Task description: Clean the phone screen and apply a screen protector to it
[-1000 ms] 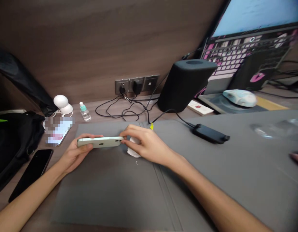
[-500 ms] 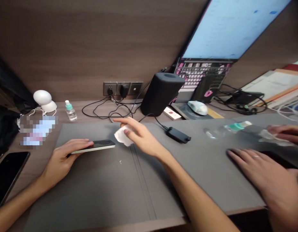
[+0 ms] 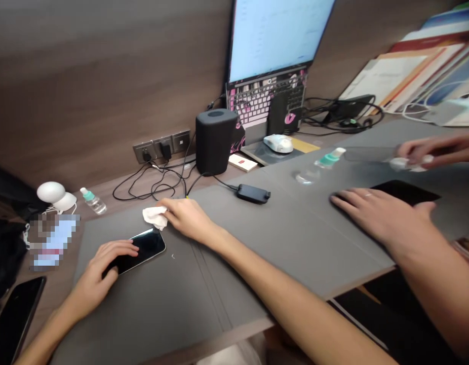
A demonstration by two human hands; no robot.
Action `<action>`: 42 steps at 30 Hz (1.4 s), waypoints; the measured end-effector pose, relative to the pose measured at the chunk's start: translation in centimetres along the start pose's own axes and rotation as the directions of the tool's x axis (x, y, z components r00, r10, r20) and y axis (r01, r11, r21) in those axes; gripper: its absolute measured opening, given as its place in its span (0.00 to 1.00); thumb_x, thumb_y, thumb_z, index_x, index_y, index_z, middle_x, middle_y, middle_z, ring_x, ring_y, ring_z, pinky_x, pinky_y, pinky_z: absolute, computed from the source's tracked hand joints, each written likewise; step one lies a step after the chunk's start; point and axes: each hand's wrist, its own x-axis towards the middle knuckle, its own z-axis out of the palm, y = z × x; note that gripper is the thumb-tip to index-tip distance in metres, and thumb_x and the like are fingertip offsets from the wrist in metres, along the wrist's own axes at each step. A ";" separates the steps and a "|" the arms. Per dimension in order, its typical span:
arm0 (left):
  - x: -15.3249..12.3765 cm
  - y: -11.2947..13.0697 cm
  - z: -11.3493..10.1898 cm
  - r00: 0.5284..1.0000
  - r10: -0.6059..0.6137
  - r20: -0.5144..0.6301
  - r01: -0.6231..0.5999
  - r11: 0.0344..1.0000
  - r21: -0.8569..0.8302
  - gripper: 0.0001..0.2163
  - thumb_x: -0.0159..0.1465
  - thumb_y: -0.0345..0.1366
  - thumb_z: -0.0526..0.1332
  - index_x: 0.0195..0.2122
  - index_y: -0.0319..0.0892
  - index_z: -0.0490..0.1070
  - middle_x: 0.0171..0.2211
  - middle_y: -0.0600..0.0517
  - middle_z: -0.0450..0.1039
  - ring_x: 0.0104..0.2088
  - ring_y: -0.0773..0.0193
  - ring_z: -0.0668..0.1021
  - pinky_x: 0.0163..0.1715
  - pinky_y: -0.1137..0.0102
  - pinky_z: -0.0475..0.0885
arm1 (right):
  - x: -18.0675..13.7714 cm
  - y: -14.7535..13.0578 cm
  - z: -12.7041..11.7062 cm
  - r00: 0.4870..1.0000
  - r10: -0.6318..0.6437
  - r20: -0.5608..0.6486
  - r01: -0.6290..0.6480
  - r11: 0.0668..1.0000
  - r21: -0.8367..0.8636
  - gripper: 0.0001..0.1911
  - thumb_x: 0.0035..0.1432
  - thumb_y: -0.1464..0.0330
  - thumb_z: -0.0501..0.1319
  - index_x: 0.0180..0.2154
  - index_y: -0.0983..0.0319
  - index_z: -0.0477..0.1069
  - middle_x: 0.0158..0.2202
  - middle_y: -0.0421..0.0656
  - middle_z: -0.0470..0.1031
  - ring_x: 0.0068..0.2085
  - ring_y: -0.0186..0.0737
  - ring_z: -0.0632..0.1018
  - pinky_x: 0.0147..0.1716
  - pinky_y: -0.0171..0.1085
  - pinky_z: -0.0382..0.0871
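A black smartphone with a pale metal edge rests screen up on the grey desk mat. My left hand grips its near-left end, fingers across the glass and thumb along the near side. Just beyond the phone's far right corner, my right hand pinches a crumpled white tissue. The tissue is close above the phone's far edge; whether they touch I cannot tell. Behind my left hand, a small clear spray bottle with a teal collar stands near the wall.
At right, another person's hand holds down a dark phone; their other hand has a tissue. A second spray bottle lies nearby. Behind are a black adapter, black cylinder, laptop and loose cables. Another phone lies left.
My left hand has lowered the phone from a tilted hold to flat on the mat. My right hand has drawn the tissue left toward it. The view has swung right.
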 end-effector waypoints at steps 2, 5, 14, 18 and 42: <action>0.7 1.5 1.0 0.996 -0.010 -0.087 0.028 0.977 0.211 0.12 0.72 0.36 0.56 0.51 0.49 0.76 0.50 0.48 0.80 0.53 0.51 0.78 0.55 0.57 0.70 | 0.2 0.1 -0.1 1.000 0.004 -0.016 -0.004 0.999 0.044 0.12 0.73 0.69 0.55 0.49 0.58 0.77 0.44 0.45 0.84 0.43 0.44 0.81 0.39 0.36 0.62; 2.5 4.3 2.9 0.998 0.057 -0.022 -0.044 0.917 0.397 0.13 0.72 0.41 0.62 0.57 0.49 0.74 0.50 0.47 0.78 0.49 0.52 0.78 0.50 0.58 0.71 | 0.6 0.5 0.0 0.998 0.012 -0.064 0.003 0.975 0.224 0.09 0.70 0.67 0.60 0.47 0.59 0.77 0.42 0.43 0.84 0.42 0.42 0.80 0.41 0.36 0.63; 6.6 6.1 4.2 0.956 0.273 0.105 -0.288 0.819 0.497 0.09 0.76 0.33 0.57 0.50 0.45 0.76 0.44 0.48 0.78 0.43 0.56 0.77 0.41 0.62 0.71 | 1.8 0.4 -0.2 0.996 0.085 -0.026 -0.023 0.528 0.849 0.12 0.52 0.71 0.66 0.41 0.60 0.71 0.37 0.37 0.74 0.35 0.37 0.75 0.34 0.34 0.72; 6.2 5.8 4.3 0.885 0.443 0.145 -0.447 0.718 0.534 0.15 0.75 0.27 0.51 0.53 0.44 0.76 0.44 0.46 0.80 0.43 0.56 0.79 0.43 0.62 0.72 | 2.1 0.2 -0.2 0.988 0.146 0.042 -0.097 0.394 0.914 0.16 0.49 0.76 0.62 0.42 0.60 0.70 0.36 0.37 0.74 0.33 0.37 0.77 0.29 0.35 0.76; 6.1 3.3 5.1 0.970 0.243 -0.023 -0.230 0.943 0.241 0.08 0.75 0.36 0.58 0.44 0.46 0.79 0.45 0.49 0.81 0.45 0.58 0.80 0.47 0.64 0.75 | 1.4 0.5 0.3 0.962 0.245 0.123 -0.221 0.429 0.876 0.16 0.54 0.77 0.61 0.45 0.61 0.76 0.38 0.41 0.77 0.36 0.39 0.78 0.32 0.36 0.79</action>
